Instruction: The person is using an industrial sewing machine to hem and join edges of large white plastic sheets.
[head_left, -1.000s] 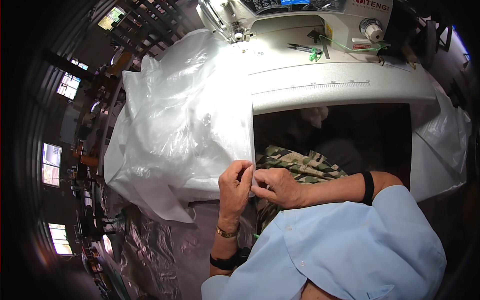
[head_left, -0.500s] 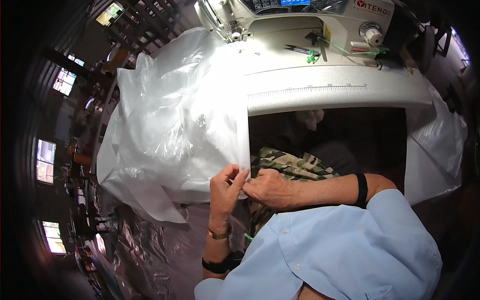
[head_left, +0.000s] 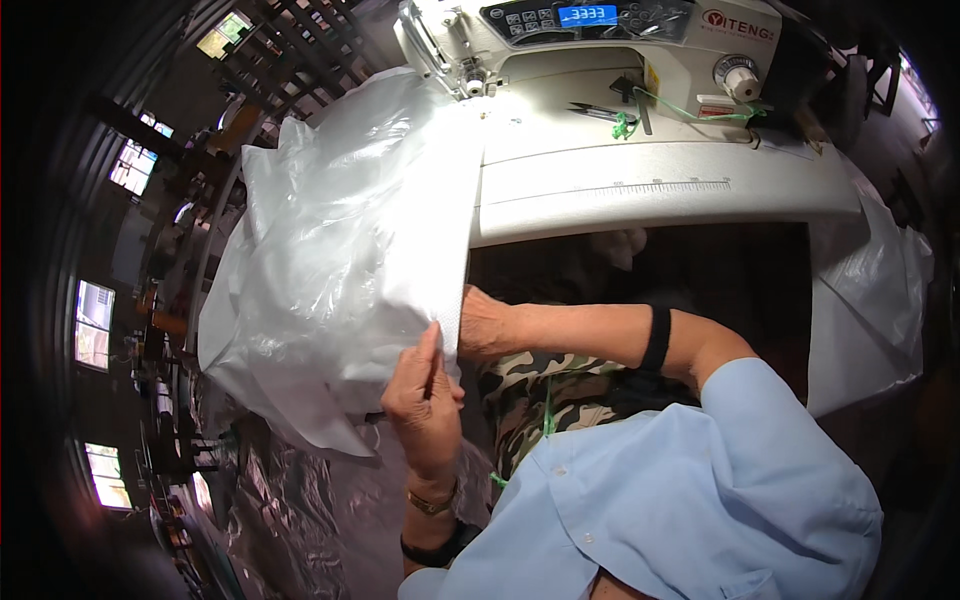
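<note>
A shiny white plastic sheet [head_left: 310, 230] spreads over the left side of the machine table. Along its right side runs a straight, white textured hem [head_left: 448, 235], going from the sewing machine's needle area [head_left: 474, 85] down toward me. My left hand [head_left: 425, 405] grips the near end of this hem, one finger stretched along the top and the others curled below. Just right of it, my right hand [head_left: 486, 325] reaches in behind the hem. Its fingers are hidden by the sheet, so their grip does not show.
At the back stands a white sewing machine [head_left: 600, 40] with a dial [head_left: 738, 78]. Dark snips [head_left: 600, 108] and green thread [head_left: 622, 127] lie on its bed. A printed ruler scale [head_left: 670, 187] marks the table's front. More plastic sheeting [head_left: 875, 300] hangs at the right.
My right hand has moved left and away from me, its fingers passing behind the sheet. My left hand has shifted slightly left and nearer me; the sheet's edge has swung left.
</note>
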